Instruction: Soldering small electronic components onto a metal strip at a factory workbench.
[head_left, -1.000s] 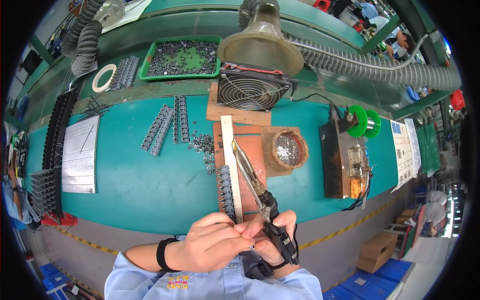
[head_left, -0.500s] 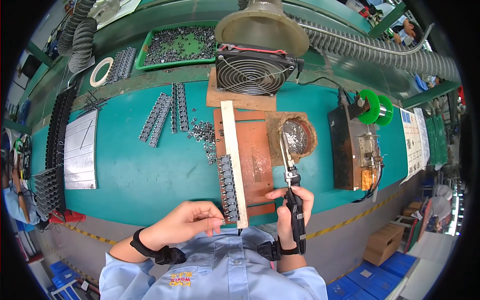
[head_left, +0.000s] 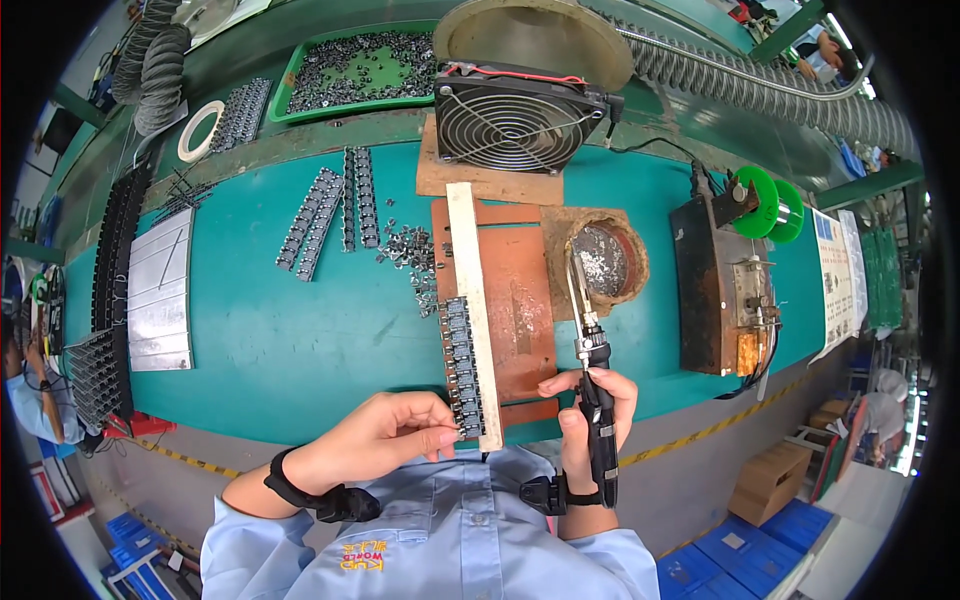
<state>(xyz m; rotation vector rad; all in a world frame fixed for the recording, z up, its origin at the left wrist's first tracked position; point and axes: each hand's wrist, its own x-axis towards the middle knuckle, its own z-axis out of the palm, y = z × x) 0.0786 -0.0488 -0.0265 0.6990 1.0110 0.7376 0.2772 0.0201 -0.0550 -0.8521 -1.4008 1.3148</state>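
The right hand [head_left: 577,452] clamps the black, silver-shafted iron [head_left: 601,408] over the near edge of the worktop [head_left: 270,350], long axis and tip toward the far edge; the left hand [head_left: 372,440] holds fingertips together beside the grey strip [head_left: 460,365].

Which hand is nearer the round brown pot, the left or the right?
Right. The right hand, holding a black-handled tool, is on the wearer's side of the round brown pot; the left hand is farther off, to the pot's left.
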